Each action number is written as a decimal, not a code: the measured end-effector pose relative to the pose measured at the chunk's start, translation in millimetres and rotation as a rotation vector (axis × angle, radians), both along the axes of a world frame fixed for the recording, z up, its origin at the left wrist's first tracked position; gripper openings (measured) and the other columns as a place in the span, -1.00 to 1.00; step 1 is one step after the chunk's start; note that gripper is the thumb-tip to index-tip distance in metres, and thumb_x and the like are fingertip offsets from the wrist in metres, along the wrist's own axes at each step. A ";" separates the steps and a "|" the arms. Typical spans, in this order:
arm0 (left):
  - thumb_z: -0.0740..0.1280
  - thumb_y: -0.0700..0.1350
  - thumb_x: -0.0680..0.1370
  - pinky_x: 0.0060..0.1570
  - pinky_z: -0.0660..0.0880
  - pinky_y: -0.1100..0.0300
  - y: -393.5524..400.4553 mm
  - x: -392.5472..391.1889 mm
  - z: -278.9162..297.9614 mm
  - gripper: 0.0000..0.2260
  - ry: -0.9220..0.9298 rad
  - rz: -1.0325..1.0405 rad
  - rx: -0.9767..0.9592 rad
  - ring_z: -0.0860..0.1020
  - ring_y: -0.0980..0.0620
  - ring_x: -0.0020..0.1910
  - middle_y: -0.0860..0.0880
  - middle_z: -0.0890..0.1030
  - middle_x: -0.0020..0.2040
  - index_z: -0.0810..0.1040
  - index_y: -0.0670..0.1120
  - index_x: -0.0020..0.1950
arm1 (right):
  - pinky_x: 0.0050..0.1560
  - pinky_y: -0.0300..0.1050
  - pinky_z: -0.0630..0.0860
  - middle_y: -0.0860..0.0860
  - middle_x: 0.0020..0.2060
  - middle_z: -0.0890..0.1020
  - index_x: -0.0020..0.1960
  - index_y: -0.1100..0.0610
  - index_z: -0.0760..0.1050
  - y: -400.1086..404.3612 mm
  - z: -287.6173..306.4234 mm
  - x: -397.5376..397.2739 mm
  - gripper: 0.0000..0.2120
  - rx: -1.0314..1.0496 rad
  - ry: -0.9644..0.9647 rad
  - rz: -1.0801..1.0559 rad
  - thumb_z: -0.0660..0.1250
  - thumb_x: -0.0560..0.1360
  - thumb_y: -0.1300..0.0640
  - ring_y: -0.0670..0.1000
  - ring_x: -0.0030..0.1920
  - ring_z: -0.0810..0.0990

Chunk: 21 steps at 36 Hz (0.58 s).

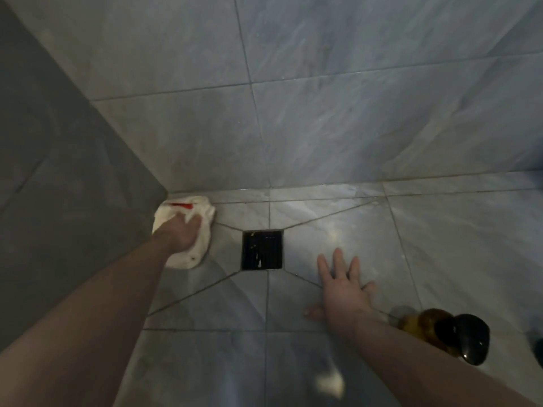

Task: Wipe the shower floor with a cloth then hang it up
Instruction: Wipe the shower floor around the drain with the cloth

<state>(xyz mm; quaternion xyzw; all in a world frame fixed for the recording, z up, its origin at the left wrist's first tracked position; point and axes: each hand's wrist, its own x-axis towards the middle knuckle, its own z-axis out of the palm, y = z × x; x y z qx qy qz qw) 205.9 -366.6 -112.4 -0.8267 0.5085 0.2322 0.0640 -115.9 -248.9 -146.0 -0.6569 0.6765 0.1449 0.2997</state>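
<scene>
Shower floor (338,230), grey marbled tile, seen from above. White cloth (202,239) with a red mark is bunched in the far-left corner, against the dark wall (58,171) and just left of the square black drain (262,250). Left hand (180,232) is pressed down on the cloth, grip clenched around a fold of it. Right hand (345,292) is laid flat on the tile right of the drain, fingers spread, grip released. Amber bottle (440,330) with a dark cap is noted near the right forearm.
</scene>
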 end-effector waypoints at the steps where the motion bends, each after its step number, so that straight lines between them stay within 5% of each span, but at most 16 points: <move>1: 0.02 0.22 0.63 0.43 0.17 0.08 4.1 5.6 -1.9 -0.36 0.006 0.034 -0.008 0.24 -0.21 0.48 -0.24 0.24 0.52 0.14 -0.22 0.54 | 0.44 0.51 -0.03 0.08 0.52 -0.44 0.57 -0.05 -0.37 -0.3 0.6 0.2 0.12 0.000 -0.002 0.001 0.43 0.42 -0.23 0.33 0.52 -0.37; 11: 0.01 0.23 0.60 0.45 0.19 0.02 2.8 -42.2 4.3 -0.37 0.141 0.004 -0.016 0.30 -0.21 0.45 -0.25 0.33 0.47 0.34 -0.21 0.46 | 0.42 0.52 -0.03 0.10 0.53 -0.43 0.58 -0.03 -0.35 -1.4 2.7 3.0 0.11 0.006 -0.011 0.008 0.43 0.43 -0.22 0.35 0.51 -0.36; 13: -0.04 0.34 0.44 0.41 0.24 0.10 0.4 -69.0 9.4 -0.24 0.148 -0.088 -0.045 0.43 -0.13 0.35 -0.19 0.51 0.33 0.49 -0.16 0.35 | 0.42 0.52 -0.02 0.09 0.53 -0.42 0.58 -0.04 -0.35 -2.5 2.8 3.7 0.11 0.000 -0.013 0.007 0.42 0.43 -0.23 0.35 0.52 -0.36; 16: 0.04 0.24 0.46 0.24 0.41 0.16 0.9 -115.4 28.0 -0.47 0.172 -0.251 -0.197 0.58 -0.08 0.11 -0.03 0.63 0.01 0.60 -0.11 0.06 | 0.42 0.49 0.05 0.06 0.54 -0.41 0.58 -0.08 -0.33 -5.2 -1.3 6.6 0.11 0.002 -0.019 0.014 0.42 0.40 -0.28 0.33 0.53 -0.33; 19: 0.05 0.16 0.58 0.35 0.30 0.07 3.1 -176.5 30.7 -0.47 0.331 -0.380 -0.094 0.46 -0.20 0.31 -0.23 0.54 0.27 0.53 -0.19 0.27 | 0.40 0.48 0.10 0.04 0.55 -0.38 0.58 -0.10 -0.31 -2.8 -5.8 2.0 0.10 -0.012 -0.001 0.020 0.40 0.39 -0.33 0.32 0.54 -0.31; 21: 0.01 0.19 0.63 0.46 0.07 0.06 7.0 -215.4 16.6 -0.44 0.438 -0.442 0.060 0.26 -0.15 0.47 -0.19 0.33 0.48 0.35 -0.15 0.47 | 0.38 0.49 0.11 0.06 0.57 -0.31 0.59 -0.08 -0.26 -1.2 -7.6 -0.1 0.02 -0.032 0.018 0.026 0.36 0.44 -0.29 0.33 0.54 -0.28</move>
